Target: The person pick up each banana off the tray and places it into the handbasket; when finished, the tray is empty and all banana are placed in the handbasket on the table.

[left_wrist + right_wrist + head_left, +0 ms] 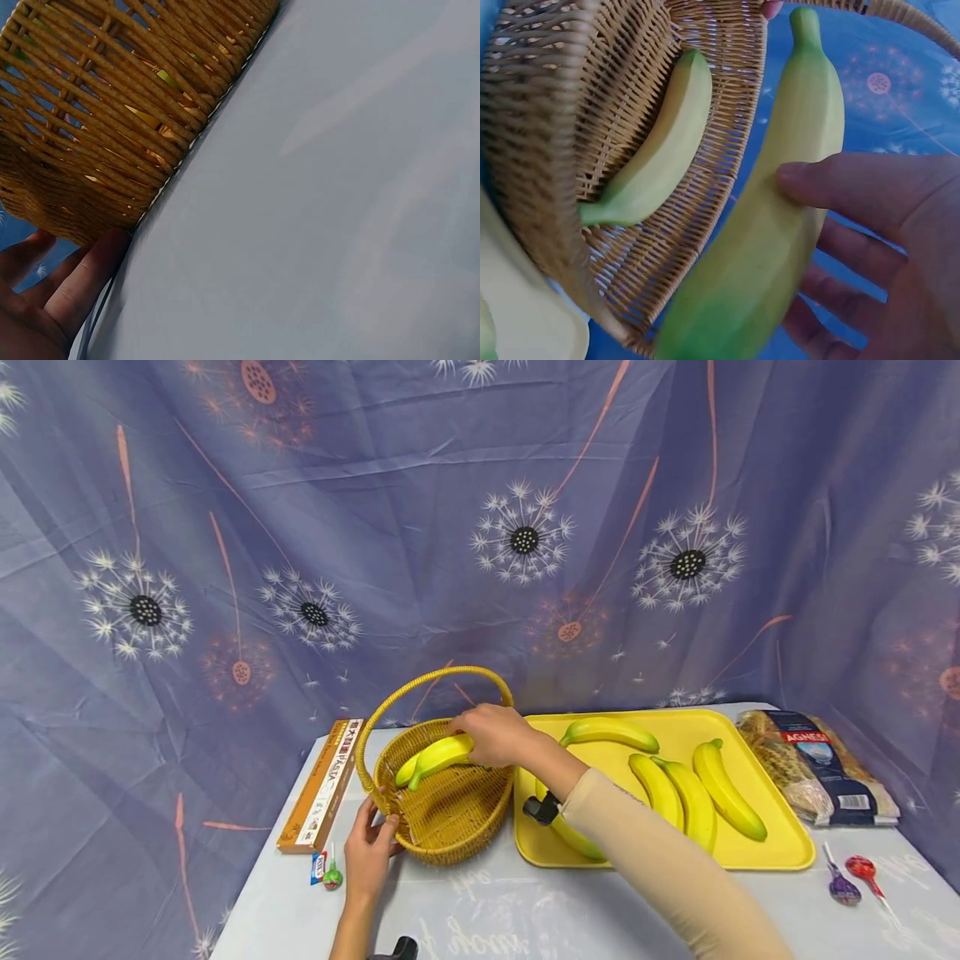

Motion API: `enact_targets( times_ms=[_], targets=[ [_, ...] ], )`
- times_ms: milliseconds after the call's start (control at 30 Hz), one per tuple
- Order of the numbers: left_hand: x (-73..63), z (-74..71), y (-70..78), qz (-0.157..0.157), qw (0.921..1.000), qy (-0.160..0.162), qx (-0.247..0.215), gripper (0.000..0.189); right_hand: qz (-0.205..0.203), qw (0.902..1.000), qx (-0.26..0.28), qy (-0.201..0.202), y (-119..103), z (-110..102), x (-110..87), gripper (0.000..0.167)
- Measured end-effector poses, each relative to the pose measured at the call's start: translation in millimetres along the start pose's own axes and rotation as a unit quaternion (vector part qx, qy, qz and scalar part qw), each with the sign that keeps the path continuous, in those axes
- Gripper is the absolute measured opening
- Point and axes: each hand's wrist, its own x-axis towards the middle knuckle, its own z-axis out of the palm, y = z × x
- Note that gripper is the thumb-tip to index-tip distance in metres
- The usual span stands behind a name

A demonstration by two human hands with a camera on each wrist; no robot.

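Note:
My right hand grips a yellow banana with green ends, thumb on one side and fingers behind. It holds this banana over the brown wicker basket, close above the rim. A second banana lies inside the basket, partly covered by the held one in the head view. My left hand holds the basket's near left side, thumb at the rim and fingers against the outer weave by the base. The basket stands upright on the table with its arched handle raised.
Right of the basket, a yellow tray bears several bananas. A pasta box lies at left, by a green lollipop. A pasta bag and purple and red lollipops are at right. A patterned curtain hangs behind.

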Motion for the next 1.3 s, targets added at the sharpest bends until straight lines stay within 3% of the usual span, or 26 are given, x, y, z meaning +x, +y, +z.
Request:
enact_targets(
  times_ms=[200, 467, 733, 967, 1300],
  targets=[
    [-4.9, 2.8, 13.7, 0.007, 0.9999, -0.001, 0.012, 0.051, -0.007, 0.9992, -0.010, -0.037, -8, 11, 22.4, 0.034],
    [4.0, 0.3, -15.1, 0.001, 0.9998, 0.011, 0.017, 0.049, 0.029, 0.9948, -0.027, -0.093, -25, 19, 48.6, 0.039],
    [6.8, 1.7, -18.1, 0.013, 0.9996, 0.022, 0.016, 0.048, 0.070, 0.9880, -0.017, -0.137, -26, 37, 63.1, 0.042],
    [9.9, 0.9, -18.3, 0.015, 0.9998, 0.015, 0.005, 0.049, 0.076, 0.9889, -0.042, -0.121, -23, 53, 71.0, 0.023],
    [8.5, -0.1, -25.0, 0.019, 0.9994, 0.026, 0.013, 0.049, 0.073, 0.9841, -0.109, -0.120, -24, 70, 78.8, 0.011]
  ],
)
